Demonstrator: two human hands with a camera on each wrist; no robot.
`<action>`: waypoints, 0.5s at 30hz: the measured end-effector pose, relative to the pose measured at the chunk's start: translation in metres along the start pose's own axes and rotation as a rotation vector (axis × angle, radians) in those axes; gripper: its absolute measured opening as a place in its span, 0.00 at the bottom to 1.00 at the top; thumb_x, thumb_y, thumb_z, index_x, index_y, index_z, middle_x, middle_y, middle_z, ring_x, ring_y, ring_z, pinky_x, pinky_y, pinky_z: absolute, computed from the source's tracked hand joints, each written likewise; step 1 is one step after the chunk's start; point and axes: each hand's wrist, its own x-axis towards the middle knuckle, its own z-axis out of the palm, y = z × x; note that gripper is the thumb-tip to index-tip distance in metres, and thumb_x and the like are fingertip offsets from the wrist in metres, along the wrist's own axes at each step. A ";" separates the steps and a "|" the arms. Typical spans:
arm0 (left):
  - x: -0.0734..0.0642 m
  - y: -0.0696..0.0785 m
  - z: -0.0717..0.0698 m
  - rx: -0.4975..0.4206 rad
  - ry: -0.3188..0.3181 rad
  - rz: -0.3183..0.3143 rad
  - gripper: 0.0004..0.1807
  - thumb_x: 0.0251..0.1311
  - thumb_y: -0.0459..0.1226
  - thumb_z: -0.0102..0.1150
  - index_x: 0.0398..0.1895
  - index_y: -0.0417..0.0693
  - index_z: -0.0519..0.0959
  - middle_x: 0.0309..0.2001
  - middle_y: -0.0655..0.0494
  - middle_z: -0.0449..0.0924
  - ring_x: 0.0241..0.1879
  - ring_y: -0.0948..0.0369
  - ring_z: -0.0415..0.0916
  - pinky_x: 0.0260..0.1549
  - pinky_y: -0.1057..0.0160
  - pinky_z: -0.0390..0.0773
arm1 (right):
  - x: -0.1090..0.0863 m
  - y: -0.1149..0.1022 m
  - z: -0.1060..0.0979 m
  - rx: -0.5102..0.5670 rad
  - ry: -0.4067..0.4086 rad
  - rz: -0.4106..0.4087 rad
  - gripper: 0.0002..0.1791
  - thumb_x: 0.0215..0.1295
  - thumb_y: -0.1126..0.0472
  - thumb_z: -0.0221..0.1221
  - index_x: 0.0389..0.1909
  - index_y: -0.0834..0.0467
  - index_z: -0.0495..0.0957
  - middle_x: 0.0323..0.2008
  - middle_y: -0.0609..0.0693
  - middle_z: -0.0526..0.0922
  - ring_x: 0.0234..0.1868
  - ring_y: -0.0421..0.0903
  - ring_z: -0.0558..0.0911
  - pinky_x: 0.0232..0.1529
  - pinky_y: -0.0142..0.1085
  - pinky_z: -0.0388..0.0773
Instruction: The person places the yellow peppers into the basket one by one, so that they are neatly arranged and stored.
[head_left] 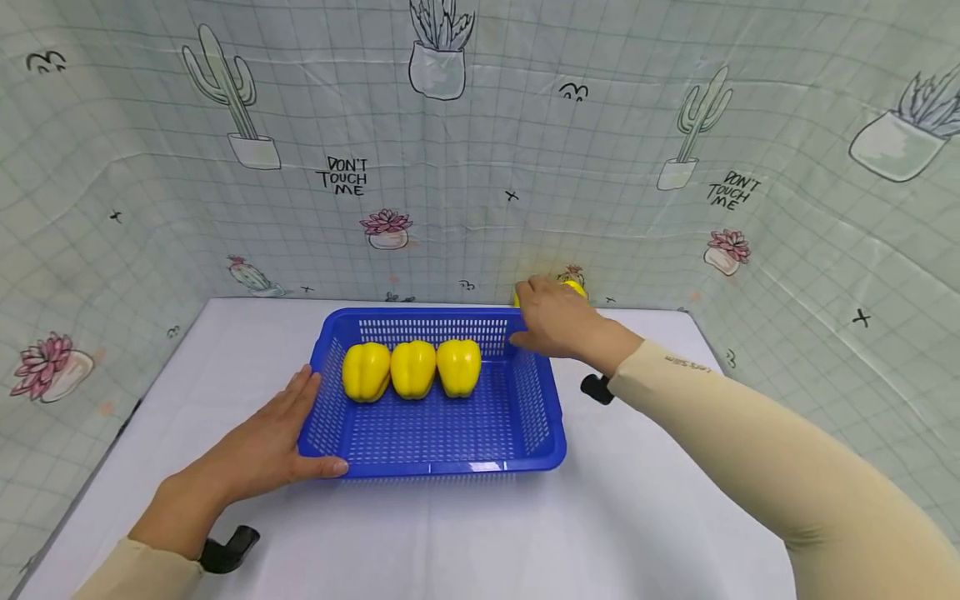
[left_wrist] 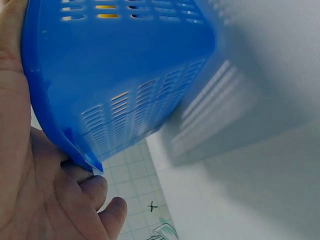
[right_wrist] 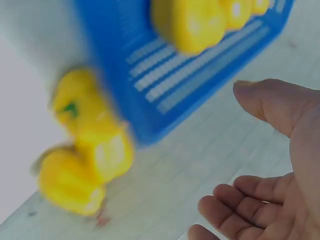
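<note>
Three yellow bell peppers [head_left: 412,370] stand in a row along the back of a blue plastic basket [head_left: 431,468]. My left hand [head_left: 258,442] rests against the basket's left side, fingers straight along the rim and thumb at the front corner. Over the basket's back right corner reaches my right hand [head_left: 558,317], partly covering more yellow peppers [head_left: 575,287] in the head view. Those loose peppers [right_wrist: 70,180] show outside the basket in the right wrist view, one with a green stem. There my right hand [right_wrist: 270,200] has thumb and fingers apart, holding nothing.
A white cloth covers the table [head_left: 450,542] under the basket. Behind it hangs a grid-patterned curtain [head_left: 480,150] with cactus drawings, which also closes off both sides. Black straps [head_left: 228,550] sit at both wrists.
</note>
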 end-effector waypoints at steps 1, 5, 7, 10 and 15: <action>0.000 0.000 0.000 0.002 0.002 0.002 0.76 0.52 0.75 0.66 0.85 0.34 0.39 0.85 0.31 0.34 0.80 0.28 0.46 0.72 0.26 0.57 | -0.006 0.009 0.001 -0.001 0.029 0.001 0.38 0.68 0.47 0.69 0.64 0.73 0.72 0.55 0.66 0.81 0.59 0.63 0.80 0.65 0.54 0.79; 0.000 -0.001 0.000 0.002 -0.001 -0.003 0.76 0.51 0.75 0.66 0.85 0.34 0.39 0.85 0.31 0.34 0.80 0.28 0.45 0.72 0.25 0.58 | -0.033 0.041 0.010 -0.008 0.070 0.070 0.38 0.68 0.49 0.69 0.65 0.74 0.70 0.58 0.70 0.79 0.60 0.66 0.79 0.63 0.59 0.79; -0.001 -0.001 0.000 -0.002 -0.006 -0.011 0.77 0.51 0.75 0.66 0.85 0.34 0.39 0.85 0.31 0.34 0.81 0.29 0.45 0.72 0.25 0.57 | -0.046 0.055 0.018 -0.015 0.062 0.117 0.39 0.69 0.49 0.69 0.67 0.74 0.69 0.61 0.72 0.77 0.61 0.68 0.78 0.64 0.61 0.78; -0.001 -0.001 0.000 -0.005 -0.004 -0.009 0.77 0.50 0.76 0.65 0.85 0.33 0.40 0.85 0.31 0.34 0.81 0.29 0.45 0.73 0.26 0.56 | -0.066 0.075 0.034 -0.021 0.049 0.180 0.40 0.69 0.49 0.69 0.67 0.75 0.68 0.62 0.72 0.76 0.62 0.69 0.77 0.64 0.63 0.77; 0.000 -0.001 0.000 -0.015 -0.003 -0.003 0.77 0.51 0.75 0.66 0.85 0.34 0.39 0.85 0.31 0.34 0.81 0.29 0.44 0.73 0.26 0.55 | -0.100 0.107 0.061 -0.024 0.030 0.245 0.40 0.68 0.48 0.70 0.64 0.75 0.68 0.61 0.74 0.76 0.60 0.70 0.76 0.61 0.65 0.77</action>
